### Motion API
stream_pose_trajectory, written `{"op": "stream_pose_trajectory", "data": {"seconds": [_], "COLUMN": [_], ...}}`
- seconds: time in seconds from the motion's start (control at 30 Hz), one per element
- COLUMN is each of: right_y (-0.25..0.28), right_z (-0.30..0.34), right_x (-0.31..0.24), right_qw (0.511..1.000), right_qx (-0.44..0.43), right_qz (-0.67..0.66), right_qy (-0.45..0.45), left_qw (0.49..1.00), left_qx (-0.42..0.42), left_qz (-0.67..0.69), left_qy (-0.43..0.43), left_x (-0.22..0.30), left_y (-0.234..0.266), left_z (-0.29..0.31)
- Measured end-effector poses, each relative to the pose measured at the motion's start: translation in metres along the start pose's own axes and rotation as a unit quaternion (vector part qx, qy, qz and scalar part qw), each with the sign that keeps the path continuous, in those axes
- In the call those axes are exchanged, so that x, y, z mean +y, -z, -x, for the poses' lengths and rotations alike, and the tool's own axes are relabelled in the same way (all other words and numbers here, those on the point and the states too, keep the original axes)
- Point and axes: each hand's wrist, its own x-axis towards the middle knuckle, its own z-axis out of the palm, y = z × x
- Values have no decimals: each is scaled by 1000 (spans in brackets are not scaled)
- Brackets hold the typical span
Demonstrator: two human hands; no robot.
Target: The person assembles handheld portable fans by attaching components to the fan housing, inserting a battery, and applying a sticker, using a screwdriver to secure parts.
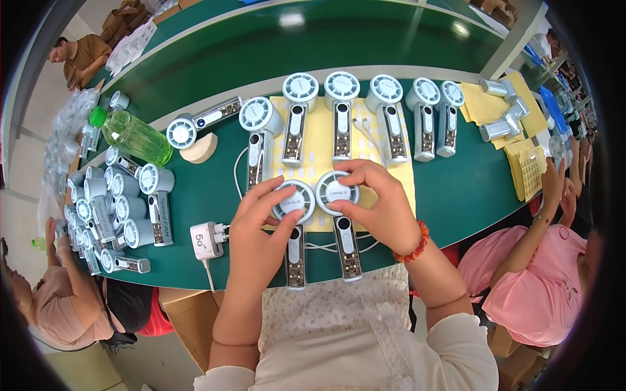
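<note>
In the head view, both of the person's hands are over the near side of a curved green table (pixel 450 195), each on a handheld fan. The left hand (pixel 259 214) grips the round head of the left fan (pixel 295 251), thumb at its lower right and fingers curled over its upper left. The right hand (pixel 381 199), with an orange-red beaded bracelet (pixel 415 243) at the wrist, grips the head of the right fan (pixel 347 244) between thumb and fingers. The two heads are side by side; whether they touch is hard to tell. Their handles, with dark see-through panels and pale oval buttons, point toward the person and reach the table's near edge.

Beyond the hands, a row of six similar fans (pixel 342 88) runs across the table, several over a yellow sheet (pixel 318 138) with pale patches. To the left, another fan (pixel 181 133) lies sideways, near a beige rounded block (pixel 199 149) and a green bottle (pixel 134 135). A white plug adapter (pixel 204 242) lies left of the left hand, and a crowded pile of fans (pixel 134 207) fills the table's left end. At the right, pale cylindrical pieces (pixel 495 130) rest on yellow cards (pixel 527 166). A co-worker in pink (pixel 538 283) sits at the right.
</note>
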Motion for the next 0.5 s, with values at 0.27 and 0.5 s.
{"op": "stream_pose_trajectory", "data": {"seconds": [0.27, 0.5], "right_y": [39, 36], "right_z": [-21, -125], "right_x": [-26, 5], "right_qw": [985, 962], "right_qx": [-34, -64], "right_qz": [147, 216], "right_qy": [84, 151], "left_qw": [970, 949], "left_qx": [-63, -106], "left_qz": [-197, -222], "left_qy": [-126, -196], "left_x": [12, -5], "left_y": [59, 60], "left_z": [-12, -102]}}
